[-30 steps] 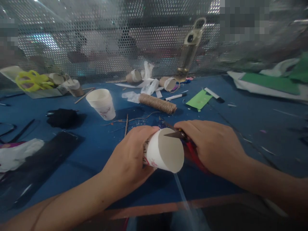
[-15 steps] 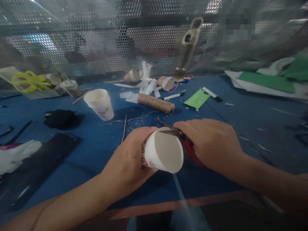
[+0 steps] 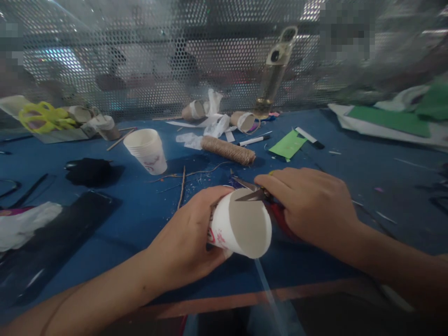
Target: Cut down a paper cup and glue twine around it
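My left hand [image 3: 196, 228] is wrapped round a white paper cup [image 3: 250, 228] with a pink print, tilted so that its mouth faces right and toward me. In my right hand [image 3: 308, 198] is a pair of scissors [image 3: 250, 195] with red handles. Their blades stand apart across the cup's upper rim, one inside the mouth and one outside. Whether the paper is cut there I cannot tell. Beyond my left hand stands a stack of paper cups [image 3: 149, 151], and a roll of brown twine [image 3: 228, 150] lies past the held cup.
A clear bottle [image 3: 275, 77] leans near the perforated metal screen [image 3: 147, 70]. Green paper [image 3: 289, 143] and markers lie at centre right. Yellow-handled scissors [image 3: 42, 116] rest in a box at left, with a black bundle [image 3: 87, 171] nearer. Twigs and scraps are scattered on the blue table [image 3: 147, 205].
The cup has shifted slightly right and toward me, its mouth turning a little. The right hand's scissors have moved slightly with it, and the inner blade sits a bit lower.
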Demonstrator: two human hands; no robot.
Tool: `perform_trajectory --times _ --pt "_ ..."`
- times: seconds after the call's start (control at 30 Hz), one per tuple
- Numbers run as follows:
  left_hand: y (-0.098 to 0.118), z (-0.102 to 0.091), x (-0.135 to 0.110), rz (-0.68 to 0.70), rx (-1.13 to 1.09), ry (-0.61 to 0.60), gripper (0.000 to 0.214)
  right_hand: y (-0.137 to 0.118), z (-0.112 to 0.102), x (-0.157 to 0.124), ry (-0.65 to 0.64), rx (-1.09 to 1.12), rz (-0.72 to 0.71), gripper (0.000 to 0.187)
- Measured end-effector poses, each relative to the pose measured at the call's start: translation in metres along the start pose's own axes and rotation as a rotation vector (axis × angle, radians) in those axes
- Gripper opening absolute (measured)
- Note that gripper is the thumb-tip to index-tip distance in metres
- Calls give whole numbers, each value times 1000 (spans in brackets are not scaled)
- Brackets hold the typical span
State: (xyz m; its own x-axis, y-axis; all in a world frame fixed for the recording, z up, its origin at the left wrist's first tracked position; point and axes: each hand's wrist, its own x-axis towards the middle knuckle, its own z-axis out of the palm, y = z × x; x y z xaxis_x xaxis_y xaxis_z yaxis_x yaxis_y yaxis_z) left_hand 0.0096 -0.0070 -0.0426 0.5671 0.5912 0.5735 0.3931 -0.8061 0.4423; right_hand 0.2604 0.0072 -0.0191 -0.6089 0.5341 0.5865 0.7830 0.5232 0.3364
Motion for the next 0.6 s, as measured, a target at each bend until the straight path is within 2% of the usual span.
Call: perform_trajectory --times 0.17,0.47,0.6 --pt "-1 -3 1 -35 7 -38 76 1 1 -1 -18 -8 -12 33" --pt "0 -4 3 -56 -9 -50 78 1 1 -2 25 -7 -13 34" --pt "3 -7 7 -42 -50 -144 78 3 2 0 42 41 -42 34"
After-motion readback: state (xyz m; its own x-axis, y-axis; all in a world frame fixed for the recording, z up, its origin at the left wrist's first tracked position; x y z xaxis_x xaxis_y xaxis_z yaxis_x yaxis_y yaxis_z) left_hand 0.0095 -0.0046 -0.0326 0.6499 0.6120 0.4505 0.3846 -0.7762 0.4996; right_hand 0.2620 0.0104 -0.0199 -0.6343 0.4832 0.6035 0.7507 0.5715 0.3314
